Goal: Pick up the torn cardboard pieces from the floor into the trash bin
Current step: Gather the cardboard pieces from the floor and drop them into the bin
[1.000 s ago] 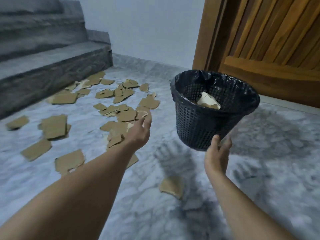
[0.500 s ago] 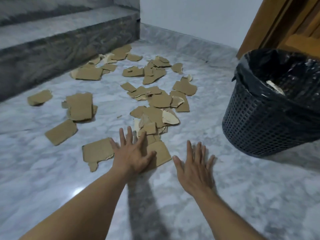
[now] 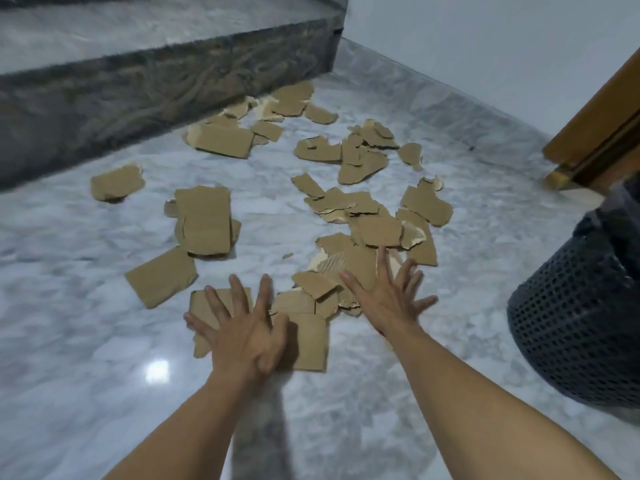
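Head view: how far along is the pickup?

— Early, I judge. Dozens of pieces [image 3: 204, 220] lie on the floor [image 3: 86, 323], from the centre out to 12 o'clock, up against the step [image 3: 138, 81]. The bin [image 3: 571, 323] stands at 3 o'clock, well apart from most of them. Its inside is out of view, so I cannot tell what it holds.

— And the hands?

— Both are spread flat, fingers straight, clamped on nothing. The left hand [image 3: 242, 337] presses one of the pieces at 6 o'clock of the scatter. The right hand [image 3: 384, 299] lies over overlapping pieces just beside it, at 5 o'clock, though I cannot confirm contact there.

— How do the pieces look?

— Brown, flat, ragged-edged, in mixed sizes. Some overlap in small stacks, and a few show pale torn faces. They look thin and light, likely easy to sweep together.
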Demonstrator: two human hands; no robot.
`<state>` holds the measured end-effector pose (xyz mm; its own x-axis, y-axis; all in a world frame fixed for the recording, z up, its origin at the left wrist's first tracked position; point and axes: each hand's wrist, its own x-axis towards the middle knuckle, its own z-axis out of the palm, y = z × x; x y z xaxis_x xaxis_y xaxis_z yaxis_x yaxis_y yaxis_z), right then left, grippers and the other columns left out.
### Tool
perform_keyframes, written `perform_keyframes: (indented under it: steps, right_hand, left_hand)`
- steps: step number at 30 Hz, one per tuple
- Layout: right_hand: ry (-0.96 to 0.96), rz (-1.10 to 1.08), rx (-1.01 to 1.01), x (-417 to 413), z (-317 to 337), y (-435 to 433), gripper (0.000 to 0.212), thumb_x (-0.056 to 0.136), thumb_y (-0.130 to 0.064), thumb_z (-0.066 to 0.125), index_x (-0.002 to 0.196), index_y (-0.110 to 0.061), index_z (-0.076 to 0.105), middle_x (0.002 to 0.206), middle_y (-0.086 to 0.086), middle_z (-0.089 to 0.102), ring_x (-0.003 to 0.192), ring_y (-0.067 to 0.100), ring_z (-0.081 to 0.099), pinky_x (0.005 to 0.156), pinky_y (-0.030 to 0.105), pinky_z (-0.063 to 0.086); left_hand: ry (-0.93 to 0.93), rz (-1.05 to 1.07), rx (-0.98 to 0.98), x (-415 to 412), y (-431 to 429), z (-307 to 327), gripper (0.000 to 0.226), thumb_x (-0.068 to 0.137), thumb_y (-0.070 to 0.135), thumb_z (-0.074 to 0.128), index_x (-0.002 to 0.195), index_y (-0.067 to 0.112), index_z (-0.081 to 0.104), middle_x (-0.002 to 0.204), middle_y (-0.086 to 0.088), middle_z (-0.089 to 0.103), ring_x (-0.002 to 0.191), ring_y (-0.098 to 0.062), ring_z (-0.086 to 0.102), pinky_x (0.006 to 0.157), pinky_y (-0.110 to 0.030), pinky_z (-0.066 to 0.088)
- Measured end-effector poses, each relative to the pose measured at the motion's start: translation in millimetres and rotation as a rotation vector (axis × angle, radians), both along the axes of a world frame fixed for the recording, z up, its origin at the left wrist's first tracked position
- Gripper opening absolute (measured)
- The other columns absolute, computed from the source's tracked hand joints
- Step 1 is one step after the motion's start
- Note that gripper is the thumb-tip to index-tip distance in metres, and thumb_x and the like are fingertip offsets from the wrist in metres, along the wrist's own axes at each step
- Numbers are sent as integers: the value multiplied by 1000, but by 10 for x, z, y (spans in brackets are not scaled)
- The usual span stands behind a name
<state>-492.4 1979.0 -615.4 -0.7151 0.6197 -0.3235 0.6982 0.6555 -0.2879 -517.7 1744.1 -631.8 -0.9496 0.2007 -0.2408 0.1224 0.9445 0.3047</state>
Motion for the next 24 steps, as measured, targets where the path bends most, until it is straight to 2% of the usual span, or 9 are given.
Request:
perform_keyframes:
  steps: [3,6,8,10,14,17,20,22,24]
  right_hand:
    - [58,106,150,-250,-108,-33,109,61,-106,14,155,-52,4,167,14,-1,154,34,-11,112,70,-10]
    - [206,191,253,-289,-257,-15,92,72,-98,26,148,-46,34,152,16,30,144,33,21,117,60,12]
    - [348,276,333,-264,-334,36,76,80,-87,36,139,-40,48,129,13,47,120,35,42,103,50,33]
    - [438,323,356,-296,-352,68,65,83,-77,42,130,-35,56,111,10,51,102,32,47,89,46,39]
    - [411,366,257,-341,-277,113,61,80,-77,38,118,-34,58,112,10,49,99,29,45,87,43,38]
    - [398,324,127,-353,-233,98,49,91,-70,37,112,-31,58,141,15,45,125,34,42,101,47,32]
    - [374,320,110,-387,-223,7,38,91,-58,52,114,-29,51,147,9,42,134,33,33,106,48,25]
    - [399,337,55,-387,-210,-29,44,85,-54,61,116,-30,41,141,4,48,132,31,32,104,46,23]
    - [379,358,-54,-371,-154,-24,57,84,-50,64,130,-30,37,144,2,49,136,30,28,107,45,20]
  left_hand:
    - [2,11,-4,-129,131,7,113,59,105,7,155,48,-14,166,-8,-21,145,-47,-30,100,-75,-25]
    - [28,6,-74,-161,192,-63,123,53,109,14,157,45,-3,168,-10,-11,149,-44,-21,109,-75,-13]
    - [79,30,-62,-161,203,-55,118,55,108,18,155,47,13,167,-7,4,151,-38,-6,113,-69,0]
    - [124,36,-71,-163,197,9,111,56,107,23,150,48,25,161,-4,20,147,-33,11,113,-60,13]
    - [99,69,-168,-102,258,222,109,57,104,29,149,46,23,157,-8,25,141,-35,20,107,-54,28]
    - [-49,259,-255,19,353,316,119,55,104,33,154,43,7,163,-14,8,146,-45,12,107,-67,25]
    - [-107,430,-208,29,425,375,112,52,100,49,139,33,29,145,-16,32,131,-45,32,96,-60,37]
    - [-99,452,-149,10,440,388,91,53,93,62,116,31,40,127,-11,37,122,-42,36,86,-53,40]
    - [-98,468,-50,-11,414,392,86,55,86,71,110,29,40,122,-10,35,119,-41,36,79,-48,38]
